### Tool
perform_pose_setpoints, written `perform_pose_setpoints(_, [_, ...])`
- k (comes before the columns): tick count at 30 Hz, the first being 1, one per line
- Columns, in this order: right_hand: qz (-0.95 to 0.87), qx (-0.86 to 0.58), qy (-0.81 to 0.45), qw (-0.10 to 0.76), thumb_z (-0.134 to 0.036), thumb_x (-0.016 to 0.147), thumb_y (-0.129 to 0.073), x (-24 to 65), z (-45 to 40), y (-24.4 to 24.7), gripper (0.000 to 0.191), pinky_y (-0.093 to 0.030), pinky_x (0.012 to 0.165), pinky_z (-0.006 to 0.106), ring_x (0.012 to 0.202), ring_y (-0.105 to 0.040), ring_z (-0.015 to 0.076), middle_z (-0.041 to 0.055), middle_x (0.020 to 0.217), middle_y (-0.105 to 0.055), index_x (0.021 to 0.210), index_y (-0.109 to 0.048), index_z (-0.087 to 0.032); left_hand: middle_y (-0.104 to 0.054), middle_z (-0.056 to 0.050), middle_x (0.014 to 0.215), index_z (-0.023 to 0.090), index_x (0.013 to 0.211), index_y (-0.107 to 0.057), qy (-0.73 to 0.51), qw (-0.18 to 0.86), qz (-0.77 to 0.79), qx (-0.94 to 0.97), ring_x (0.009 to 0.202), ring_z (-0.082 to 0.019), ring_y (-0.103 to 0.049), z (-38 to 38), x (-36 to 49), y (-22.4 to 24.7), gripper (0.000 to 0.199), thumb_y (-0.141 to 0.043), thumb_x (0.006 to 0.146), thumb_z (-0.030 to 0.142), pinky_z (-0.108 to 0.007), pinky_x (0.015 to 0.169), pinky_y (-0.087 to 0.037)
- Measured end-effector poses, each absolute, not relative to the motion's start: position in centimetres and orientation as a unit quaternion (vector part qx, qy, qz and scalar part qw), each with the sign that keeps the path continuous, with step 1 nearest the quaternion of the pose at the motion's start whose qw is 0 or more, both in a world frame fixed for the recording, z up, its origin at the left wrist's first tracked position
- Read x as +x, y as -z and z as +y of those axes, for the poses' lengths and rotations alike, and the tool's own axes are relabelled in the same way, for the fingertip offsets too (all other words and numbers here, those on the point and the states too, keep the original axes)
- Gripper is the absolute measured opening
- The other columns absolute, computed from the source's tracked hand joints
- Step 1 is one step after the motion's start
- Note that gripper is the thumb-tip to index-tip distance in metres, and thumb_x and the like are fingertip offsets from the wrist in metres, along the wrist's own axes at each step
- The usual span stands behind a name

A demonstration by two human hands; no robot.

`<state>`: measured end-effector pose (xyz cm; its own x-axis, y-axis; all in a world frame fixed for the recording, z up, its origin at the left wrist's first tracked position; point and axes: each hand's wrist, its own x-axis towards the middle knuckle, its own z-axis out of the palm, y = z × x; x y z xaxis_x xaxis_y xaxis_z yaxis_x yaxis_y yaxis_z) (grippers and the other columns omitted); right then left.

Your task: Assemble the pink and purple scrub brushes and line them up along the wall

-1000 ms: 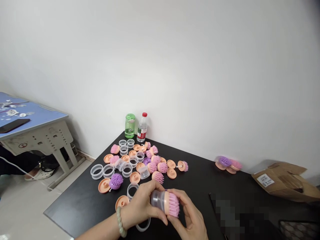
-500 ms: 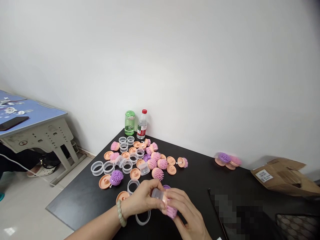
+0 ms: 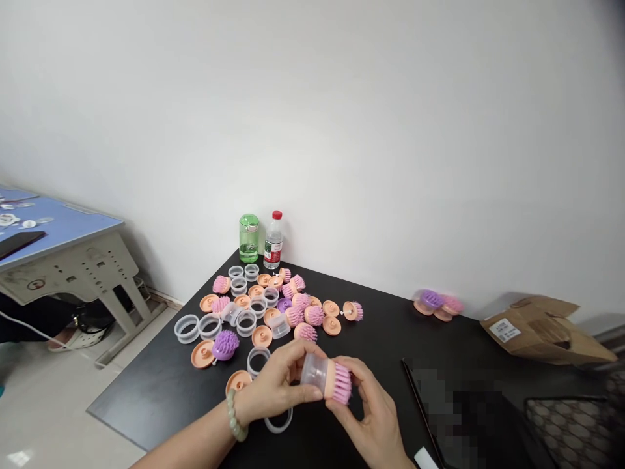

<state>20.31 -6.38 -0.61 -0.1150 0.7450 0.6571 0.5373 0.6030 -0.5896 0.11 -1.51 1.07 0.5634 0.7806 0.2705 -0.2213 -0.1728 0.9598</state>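
Note:
A clear plastic ring (image 3: 313, 372) sits against the orange base of a pink bristle brush (image 3: 340, 383), held sideways above the black table. My left hand (image 3: 278, 384), with a bead bracelet on its wrist, is closed around the clear ring. The fingers and thumb of my right hand (image 3: 368, 410) grip the pink brush at its bristle end. Beyond and left of my hands lie several clear rings (image 3: 187, 329), orange discs (image 3: 202, 354) and pink brush heads (image 3: 305, 332), with a purple brush head (image 3: 225, 345) among them.
A green bottle (image 3: 249, 238) and a red-capped bottle (image 3: 273, 241) stand by the wall. Two brushes on orange bases (image 3: 442, 305) and a paper bag (image 3: 541, 329) are at the right. A dark tablet-like edge (image 3: 420, 410) lies nearer. A blue table (image 3: 83, 225) stands left.
The ring and brush have turned more level and show more between my hands. My right fingers have shifted towards the bristles. The whole view has moved slightly.

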Motion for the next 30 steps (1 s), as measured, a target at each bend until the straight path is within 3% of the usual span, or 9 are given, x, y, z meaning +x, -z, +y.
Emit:
perform_pose_setpoints(5, [-0.779,-0.369,-0.107,0.495,-0.016,0.092,-0.063,20.3,-6.5,0.1,0.034,-0.059,0.090,0.040,0.110,-0.066,0.0263,0.0093,0.118,-0.067,0.123,-0.057,-0.028,-0.054,0.001,0.079,0.015,0.104,-0.060,-0.376,0.585,0.271,0.666,0.064,-0.010,-0.048,-1.7,0.3,-0.9,0.039,-0.070,0.085,0.048,-0.021,0.057,-0.037])
perform_pose_setpoints(8, [-0.797,-0.345,-0.102,0.485,-0.009,0.091,-0.060,20.2,-6.5,-0.1,0.040,-0.058,0.091,0.042,0.112,-0.065,0.0269,0.0094,0.119,-0.066,0.124,-0.057,-0.030,-0.054,0.002,0.071,0.016,0.100,-0.056,-0.345,0.585,0.295,0.672,0.054,-0.011,-0.049,-1.9,0.3,-0.9,0.044,-0.059,0.089,0.058,-0.021,0.049,-0.035])
perform_pose_setpoints(11, [-0.791,-0.357,-0.098,0.488,-0.014,0.090,-0.065,20.2,-6.6,0.1,0.039,-0.058,0.091,0.043,0.111,-0.065,0.0278,0.0102,0.119,-0.066,0.125,-0.057,-0.029,-0.053,0.002,0.075,0.016,0.101,-0.057,-0.348,0.534,0.308,0.706,0.060,-0.012,-0.048,-2.0,0.2,-1.2,0.044,-0.051,0.093,0.058,-0.023,0.055,-0.039])
perform_pose_setpoints(15, [-0.742,-0.421,-0.134,0.504,-0.029,0.089,-0.070,20.3,-6.6,0.4,0.033,-0.060,0.083,0.035,0.096,-0.071,0.0254,0.0083,0.108,-0.071,0.121,-0.059,-0.026,-0.058,-0.005,0.098,0.018,0.114,-0.059,-0.373,0.455,0.268,0.763,0.085,-0.018,-0.052,-2.0,0.0,-2.0,0.041,-0.054,0.095,0.054,-0.030,0.078,-0.045])
perform_pose_setpoints(18, [-0.689,-0.461,-0.238,0.506,-0.038,0.092,-0.064,20.2,-6.4,0.5,0.023,-0.060,0.068,0.026,0.078,-0.072,0.0206,0.0050,0.093,-0.072,0.111,-0.063,-0.024,-0.057,-0.009,0.111,0.020,0.116,-0.061,-0.391,0.440,0.193,0.785,0.102,-0.023,-0.054,-2.0,-0.1,-2.3,0.037,-0.056,0.095,0.050,-0.037,0.091,-0.046])
perform_pose_setpoints(21, [-0.636,-0.461,-0.356,0.506,-0.045,0.096,-0.056,20.0,-6.1,0.9,0.027,-0.057,0.060,0.024,0.069,-0.069,0.0181,0.0035,0.085,-0.070,0.104,-0.066,-0.021,-0.056,-0.011,0.117,0.024,0.117,-0.061,-0.398,0.421,0.166,0.798,0.109,-0.024,-0.054,-2.0,0.0,-2.1,0.026,-0.050,0.100,0.039,-0.038,0.096,-0.045])
perform_pose_setpoints(24, [-0.598,-0.454,-0.398,0.526,-0.047,0.096,-0.056,19.9,-6.0,1.2,0.030,-0.057,0.061,0.025,0.070,-0.068,0.0184,0.0044,0.085,-0.070,0.104,-0.066,-0.020,-0.053,-0.012,0.126,0.026,0.130,-0.052,-0.412,0.415,0.179,0.791,0.117,-0.027,-0.051,-1.9,0.0,-1.5,0.047,-0.062,0.092,0.050,-0.042,0.101,-0.042])
perform_pose_setpoints(27, [-0.594,-0.458,-0.376,0.544,-0.044,0.091,-0.065,19.7,-6.1,1.2,0.028,-0.060,0.067,0.027,0.077,-0.071,0.0206,0.0065,0.093,-0.072,0.107,-0.064,-0.021,-0.052,-0.011,0.122,0.022,0.136,-0.045,-0.412,0.441,0.229,0.764,0.107,-0.027,-0.052,-1.8,0.0,-0.9,0.080,-0.064,0.078,0.074,-0.040,0.093,-0.045])
perform_pose_setpoints(30, [-0.614,-0.453,-0.329,0.556,-0.039,0.087,-0.071,19.6,-6.3,0.9,0.030,-0.062,0.074,0.028,0.085,-0.074,0.0222,0.0075,0.099,-0.073,0.110,-0.063,-0.022,-0.056,-0.005,0.102,0.019,0.118,-0.056,-0.392,0.460,0.285,0.744,0.087,-0.021,-0.051,-1.8,-0.1,-0.9,0.062,-0.054,0.086,0.071,-0.033,0.079,-0.045])
